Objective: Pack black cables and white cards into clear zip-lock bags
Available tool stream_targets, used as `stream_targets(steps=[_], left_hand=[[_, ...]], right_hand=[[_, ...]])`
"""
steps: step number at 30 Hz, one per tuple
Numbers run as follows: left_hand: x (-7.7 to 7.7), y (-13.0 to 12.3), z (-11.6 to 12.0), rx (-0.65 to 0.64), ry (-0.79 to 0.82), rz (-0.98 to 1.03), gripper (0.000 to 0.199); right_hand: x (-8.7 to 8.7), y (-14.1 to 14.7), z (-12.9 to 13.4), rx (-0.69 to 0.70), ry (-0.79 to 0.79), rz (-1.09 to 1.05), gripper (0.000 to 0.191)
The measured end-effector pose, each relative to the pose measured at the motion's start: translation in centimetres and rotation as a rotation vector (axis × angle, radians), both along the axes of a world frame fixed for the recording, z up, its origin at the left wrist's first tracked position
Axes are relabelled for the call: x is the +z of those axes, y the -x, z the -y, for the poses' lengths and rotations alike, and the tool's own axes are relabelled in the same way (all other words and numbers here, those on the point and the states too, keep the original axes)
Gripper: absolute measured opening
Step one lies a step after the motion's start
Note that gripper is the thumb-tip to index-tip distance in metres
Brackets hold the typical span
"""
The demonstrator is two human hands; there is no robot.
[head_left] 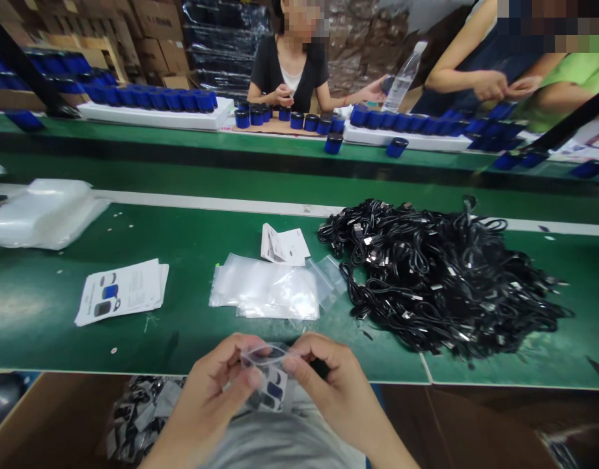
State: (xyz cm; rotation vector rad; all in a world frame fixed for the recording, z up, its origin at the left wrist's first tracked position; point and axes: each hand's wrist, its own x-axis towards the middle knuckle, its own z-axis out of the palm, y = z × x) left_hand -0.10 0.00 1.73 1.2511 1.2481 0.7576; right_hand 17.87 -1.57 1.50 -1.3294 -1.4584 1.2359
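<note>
Text on the stacked leaflets (121,292), printed with dark and blue product pictures, is too small to read as a worker handles a clear plastic bag (266,374) at the near edge of a green table (202,225). A similarly illustrated card (278,383) shows through it. The left hand (226,378) and right hand (329,374) pinch opposite sides of its gaping mouth, thumbs against fingers, the bag hanging between them.
</note>
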Motion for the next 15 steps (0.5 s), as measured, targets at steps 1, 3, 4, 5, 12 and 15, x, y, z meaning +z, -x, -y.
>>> stream_targets(steps=[1,3,4,5,12,15], left_hand=[[-0.1,0.16,-0.13,-0.017,-0.014,-0.019,0.02],[-0.34,0.37,-0.37,-0.071,-0.052,-0.118,0.021],[-0.49,0.44,-0.46,-0.09,-0.074,-0.164,0.022],[-0.65,0.49,-0.52,-0.098,-0.097,-0.2,0.022],[-0.7,0.62,-0.46,-0.221,-0.167,-0.358,0.024],[-0.39,0.41,-0.44,-0.215,-0.201,-0.365,0.025]], right_hand=[[0.09,-0.02,0.02,-0.002,-0.011,-0.005,0.018],[0.35,-0.15,0.06,-0.014,-0.034,-0.007,0.018],[0.46,-0.25,0.08,-0.02,-0.046,-0.002,0.018],[0.54,-0.35,0.11,-0.023,-0.054,0.005,0.019],[0.33,-0.78,0.2,-0.051,-0.002,0.053,0.013],[-0.21,-0.51,0.12,-0.06,-0.031,0.097,0.015]])
